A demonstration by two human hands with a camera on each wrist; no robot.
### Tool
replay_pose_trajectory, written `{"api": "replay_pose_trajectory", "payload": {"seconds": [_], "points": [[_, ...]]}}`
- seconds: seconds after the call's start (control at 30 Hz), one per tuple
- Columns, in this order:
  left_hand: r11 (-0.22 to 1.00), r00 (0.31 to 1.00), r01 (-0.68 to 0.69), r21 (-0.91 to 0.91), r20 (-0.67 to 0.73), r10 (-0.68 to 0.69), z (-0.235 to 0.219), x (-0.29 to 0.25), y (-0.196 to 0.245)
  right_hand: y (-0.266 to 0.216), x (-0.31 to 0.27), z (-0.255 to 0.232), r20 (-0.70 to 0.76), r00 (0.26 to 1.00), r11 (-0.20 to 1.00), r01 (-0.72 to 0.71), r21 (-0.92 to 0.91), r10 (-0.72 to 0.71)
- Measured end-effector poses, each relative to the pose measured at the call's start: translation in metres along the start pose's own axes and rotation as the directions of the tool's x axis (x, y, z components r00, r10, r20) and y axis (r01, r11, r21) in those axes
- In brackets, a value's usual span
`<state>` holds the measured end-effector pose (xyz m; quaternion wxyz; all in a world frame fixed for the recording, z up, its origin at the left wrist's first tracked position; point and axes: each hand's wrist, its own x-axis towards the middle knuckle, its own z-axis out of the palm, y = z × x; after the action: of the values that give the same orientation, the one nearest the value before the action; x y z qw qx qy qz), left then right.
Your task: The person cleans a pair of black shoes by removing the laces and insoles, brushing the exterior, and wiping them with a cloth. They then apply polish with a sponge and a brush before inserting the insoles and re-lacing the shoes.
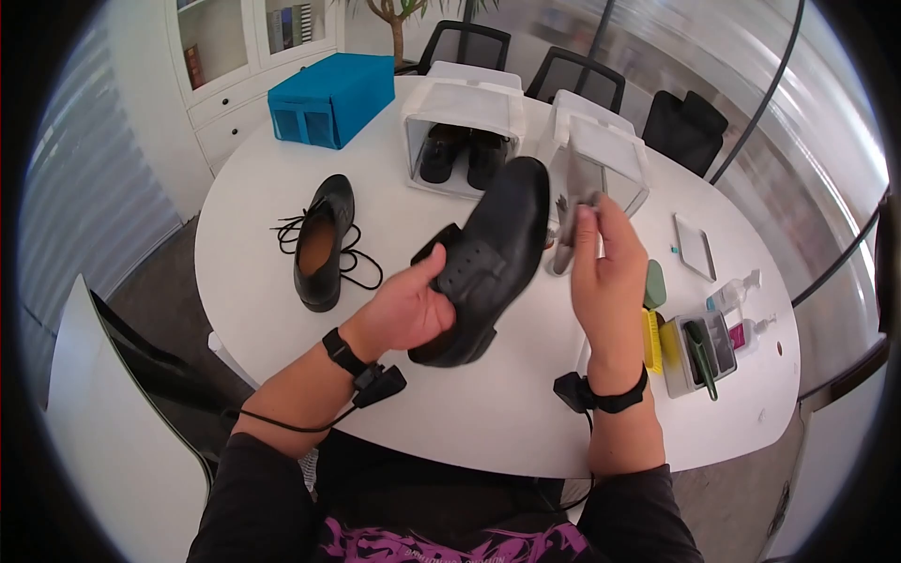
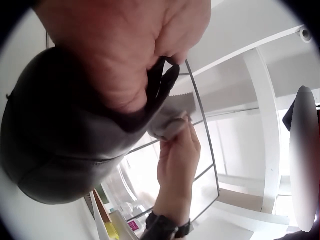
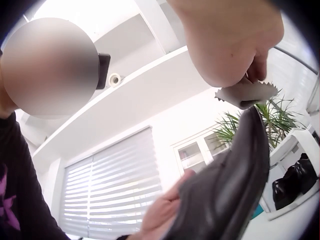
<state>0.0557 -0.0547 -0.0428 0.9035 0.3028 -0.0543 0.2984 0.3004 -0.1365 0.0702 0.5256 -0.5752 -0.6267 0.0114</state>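
Observation:
A black leather dress shoe, its lace holes bare, is held up over the table in my left hand, toe pointing away. In the left wrist view the fingers of that hand reach into the shoe's opening. My right hand pinches a grey cloth with zigzag edges between thumb and fingers, close beside the toe. The right wrist view has the cloth just above the toe tip. A second black shoe, its laces loose, stands on the table to the left.
At the back are a blue box, a white shoe box with black shoes inside, and another white box. To the right lie a yellow brush, a grey organizer, pump bottles and a shallow tray.

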Motion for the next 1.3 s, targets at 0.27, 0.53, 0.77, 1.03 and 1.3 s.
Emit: {"api": "replay_pose_trajectory", "payload": {"seconds": [0.27, 0.53, 0.77, 1.03, 1.3], "points": [[0.995, 0.995, -0.06, 0.085, -0.071, 0.066, 0.02, -0.001, -0.009, 0.026, -0.015, 0.044, 0.12, 0.917, 0.905, 0.396, -0.158, -0.381], [0.965, 0.951, -0.249, -0.085, -0.209, 0.227, 0.004, 0.006, 0.002, 0.012, -0.054, 0.071, 0.31, 0.868, 0.893, 0.438, -0.105, -0.389], [0.929, 0.958, -0.228, -0.292, -0.235, 0.162, -0.035, -0.005, 0.017, -0.018, -0.076, 0.061, 0.575, 0.727, 0.848, 0.52, -0.104, -0.376], [0.928, 0.952, -0.263, -0.263, -0.226, 0.206, -0.047, -0.016, 0.035, -0.016, -0.081, 0.074, 0.567, 0.738, 0.877, 0.478, -0.058, -0.365], [0.929, 0.957, -0.281, -0.241, -0.146, 0.251, -0.004, -0.004, 0.009, 0.002, -0.061, 0.079, 0.389, 0.836, 0.894, 0.443, -0.062, -0.387]]}}
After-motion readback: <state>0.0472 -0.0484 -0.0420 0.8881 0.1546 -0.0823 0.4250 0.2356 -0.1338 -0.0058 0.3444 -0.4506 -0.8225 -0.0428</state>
